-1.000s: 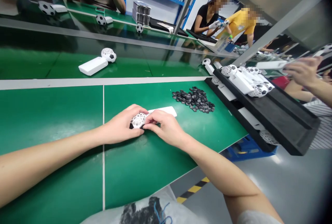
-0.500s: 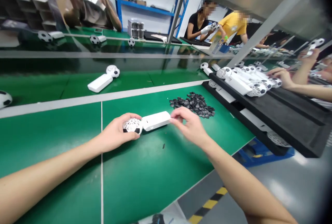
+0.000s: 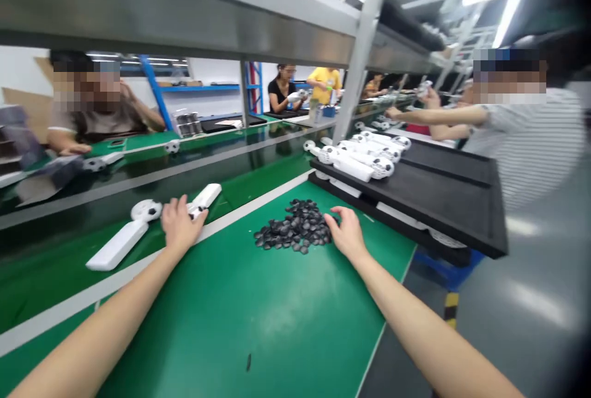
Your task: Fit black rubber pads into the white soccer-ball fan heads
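On the conveyor belt beyond the table edge, my left hand (image 3: 180, 222) is closed around the football-patterned head of a white handheld fan (image 3: 209, 196). The handle points away to the right, and my fingers partly hide the head. Left of that hand lies another handheld fan (image 3: 119, 244), its mesh ball head towards my fingers. My right hand (image 3: 347, 232) is at the right edge of a pile of small black pieces (image 3: 298, 226) on the green table (image 3: 277, 318). Its thumb and index finger are apart, with nothing visible between them.
Black trays (image 3: 443, 170) are stacked at the right, with several fans on the top one. A grey post (image 3: 364, 47) rises behind them. One dark sliver (image 3: 249, 362) lies near the front of the table. Co-workers sit across the belt, and a person in a striped shirt (image 3: 540, 146) is at the right.
My left hand has carried the fan from the table to the belt. My right hand has let go of its handle and moved beside the black pieces. The view has turned right.
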A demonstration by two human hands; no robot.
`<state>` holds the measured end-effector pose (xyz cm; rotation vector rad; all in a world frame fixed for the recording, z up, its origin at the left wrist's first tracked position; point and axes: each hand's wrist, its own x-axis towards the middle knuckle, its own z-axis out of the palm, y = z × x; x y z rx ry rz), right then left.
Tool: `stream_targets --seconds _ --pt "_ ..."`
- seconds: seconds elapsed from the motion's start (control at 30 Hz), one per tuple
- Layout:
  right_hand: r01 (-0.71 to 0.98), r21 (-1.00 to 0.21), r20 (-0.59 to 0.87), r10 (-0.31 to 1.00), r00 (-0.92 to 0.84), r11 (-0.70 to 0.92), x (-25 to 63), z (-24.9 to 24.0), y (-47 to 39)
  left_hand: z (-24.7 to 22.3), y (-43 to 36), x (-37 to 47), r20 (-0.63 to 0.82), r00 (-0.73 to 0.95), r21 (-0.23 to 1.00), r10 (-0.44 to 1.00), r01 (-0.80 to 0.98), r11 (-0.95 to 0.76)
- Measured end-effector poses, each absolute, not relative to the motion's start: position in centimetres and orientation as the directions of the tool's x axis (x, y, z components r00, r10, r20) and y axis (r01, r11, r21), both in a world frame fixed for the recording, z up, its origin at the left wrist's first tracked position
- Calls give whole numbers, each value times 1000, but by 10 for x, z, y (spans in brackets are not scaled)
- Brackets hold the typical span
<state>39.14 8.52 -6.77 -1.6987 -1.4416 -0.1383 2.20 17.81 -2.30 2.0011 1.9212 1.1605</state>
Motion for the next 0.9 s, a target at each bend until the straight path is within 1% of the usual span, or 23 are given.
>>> stream_targets --seconds 0.03,0.07,0.1,0.13,0.17,0.2,0.27,0.3,0.37,0.47,0.6,0.73,0.9 --pt "841 -539 566 759 324 43 391 -68 86 -27 177 25 484 -53 502 873 834 -227" --pt "843 -537 549 773 318 35 391 -68 87 -31 176 29 536 57 387 842 870 -306" --pt "846 -533 527 793 306 29 391 -67 89 -34 174 35 551 191 280 812 875 -396" --pt "848 -530 486 825 289 16 393 -65 91 -38 172 43 526 320 197 788 855 -479" --pt "849 -529 429 862 271 -4 395 -63 94 -40 170 53 466 424 159 777 823 -545" --pt "849 -528 364 896 254 -26 397 -61 97 -42 168 67 379 498 170 780 791 -588" --pt "849 -526 249 944 218 -57 400 -55 106 -44 165 99 199 588 229 784 750 -621" --pt "850 -523 218 956 196 -55 401 -53 111 -44 165 117 130 622 249 772 733 -632" --pt "856 -518 211 968 137 -8 401 -50 121 -43 168 151 68 676 259 734 699 -667" --pt "859 -504 202 979 15 91 397 -48 134 -42 181 191 69 709 259 702 666 -699" --pt "851 -488 192 975 -109 191 392 -47 141 -41 200 216 64 751 282 657 618 -734" --pt "845 -477 193 967 -167 241 393 -47 143 -40 205 222 47 795 303 605 566 -767" --pt "842 -466 208 959 -192 270 389 -47 139 -40 195 218 54 802 311 595 553 -773"
